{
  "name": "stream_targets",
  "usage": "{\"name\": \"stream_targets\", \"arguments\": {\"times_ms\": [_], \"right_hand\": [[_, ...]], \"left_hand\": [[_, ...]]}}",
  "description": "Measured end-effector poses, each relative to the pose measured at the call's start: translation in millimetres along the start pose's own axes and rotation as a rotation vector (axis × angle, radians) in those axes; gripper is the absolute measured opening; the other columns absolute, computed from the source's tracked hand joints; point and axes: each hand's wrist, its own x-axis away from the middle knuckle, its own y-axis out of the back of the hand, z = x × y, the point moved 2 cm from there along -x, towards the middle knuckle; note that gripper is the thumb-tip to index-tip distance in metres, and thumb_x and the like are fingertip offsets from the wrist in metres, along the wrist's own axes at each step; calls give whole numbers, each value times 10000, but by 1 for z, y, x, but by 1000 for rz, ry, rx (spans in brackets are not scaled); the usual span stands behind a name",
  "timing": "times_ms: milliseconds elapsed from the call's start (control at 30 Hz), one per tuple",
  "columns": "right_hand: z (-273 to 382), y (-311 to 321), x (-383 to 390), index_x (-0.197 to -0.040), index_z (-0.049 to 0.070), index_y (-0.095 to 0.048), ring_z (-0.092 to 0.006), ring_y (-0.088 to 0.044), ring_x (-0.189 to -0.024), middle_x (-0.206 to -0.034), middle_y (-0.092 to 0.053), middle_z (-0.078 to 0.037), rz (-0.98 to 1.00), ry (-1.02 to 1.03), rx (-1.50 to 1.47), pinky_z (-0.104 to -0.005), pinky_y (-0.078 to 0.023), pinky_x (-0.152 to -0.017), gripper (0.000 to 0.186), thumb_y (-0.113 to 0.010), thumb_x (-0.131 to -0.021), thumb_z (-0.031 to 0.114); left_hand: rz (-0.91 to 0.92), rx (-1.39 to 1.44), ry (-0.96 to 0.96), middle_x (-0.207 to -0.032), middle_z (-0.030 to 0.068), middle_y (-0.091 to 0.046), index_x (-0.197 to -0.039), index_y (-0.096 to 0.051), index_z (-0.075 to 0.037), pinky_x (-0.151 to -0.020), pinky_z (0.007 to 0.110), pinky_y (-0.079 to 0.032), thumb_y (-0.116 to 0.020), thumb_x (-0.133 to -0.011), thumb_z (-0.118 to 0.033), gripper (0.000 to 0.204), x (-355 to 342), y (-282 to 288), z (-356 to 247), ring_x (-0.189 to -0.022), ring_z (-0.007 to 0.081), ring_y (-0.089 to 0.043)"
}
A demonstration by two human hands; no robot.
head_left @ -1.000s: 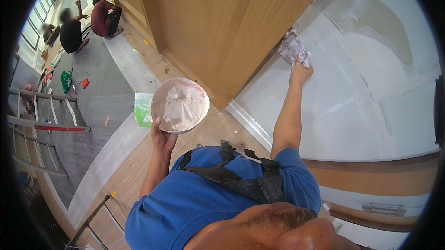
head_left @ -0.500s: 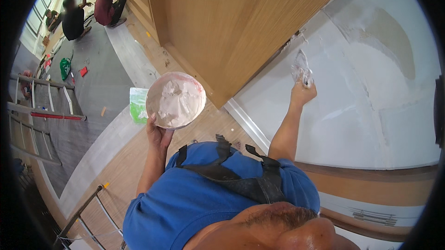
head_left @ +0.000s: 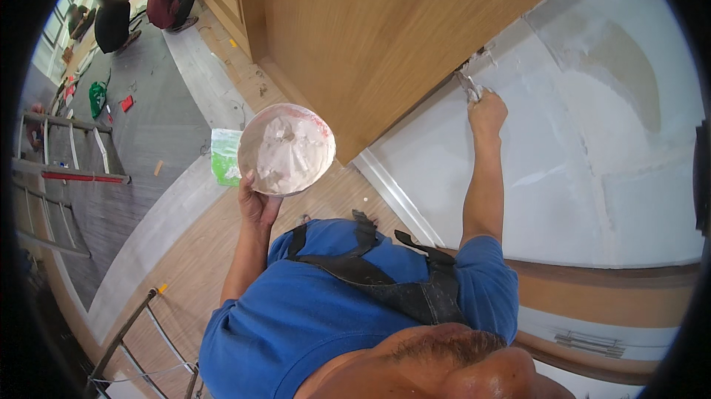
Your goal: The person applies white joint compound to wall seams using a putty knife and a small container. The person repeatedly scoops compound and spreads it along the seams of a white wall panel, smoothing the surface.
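Note:
My left hand [head_left: 259,205] grips the near rim of a round bucket [head_left: 244,149] partly filled with pale pinkish filler paste [head_left: 285,155]. Closed around a putty knife [head_left: 468,86] is my right hand [head_left: 487,113]. The knife's paste-smeared blade lies at the gap where the wooden panel [head_left: 370,36] meets the white wall [head_left: 444,155]. Whether its edge touches the panel, I cannot tell. Close to the blade, a rough broken patch [head_left: 480,55] shows in that seam. Smeared, sanded-looking areas [head_left: 618,73] spread over the wall to the right.
A green and white container [head_left: 224,158] sits on the floor just left of the bucket. Metal ladders [head_left: 74,169] stand at the left, with another metal frame [head_left: 133,347] at lower left. Several people crouch at the far left, one in a maroon shirt [head_left: 164,3]. A white skirting board [head_left: 396,199] runs below the wall.
My right hand has moved up and slightly left, bringing the knife from over the white wall to the seam beside the wooden panel. The bucket has shifted slightly right and up in view.

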Motion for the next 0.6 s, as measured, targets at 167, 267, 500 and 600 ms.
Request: {"name": "stream_targets", "arguments": {"times_ms": [167, 267, 500, 600], "right_hand": [[0, 2, -8, -794, 41, -673, -383, -655, -787, -815, -674, -160, -73, -5, -15, -476, -526, -702, 78, -655, -757, 107], [3, 12, -13, -779, 39, -662, -382, -655, -767, -808, -671, -160, -126, 19, -15, -472, -528, -685, 73, -661, -752, 106], [-1, 24, -24, -749, 33, -646, -388, -648, -720, -774, -657, -174, -219, 51, -9, -472, -531, -652, 97, -699, -729, 112], [0, 32, -29, -742, 29, -640, -391, -643, -704, -756, -651, -174, -245, 21, 4, -478, -525, -648, 111, -704, -738, 120]], "left_hand": [[-21, -4, -21, -1431, 137, -522, -1446, -426, -59, -1121, 527, -387, -730, -810, -302, 745, -2, 4, 1, -1326, 317, -492], [-33, 2, -22, -1432, 135, -521, -1452, -418, -60, -1129, 518, -382, -730, -812, -302, 752, -2, 7, 0, -1326, 317, -491], [-3, 0, -26, -1439, 130, -510, -1466, -398, -64, -1137, 509, -374, -735, -810, -288, 771, -4, 5, 0, -1331, 311, -485], [8, 4, -16, -1436, 128, -510, -1466, -396, -65, -1133, 508, -378, -736, -809, -287, 772, -4, 5, -1, -1329, 309, -486]]}}
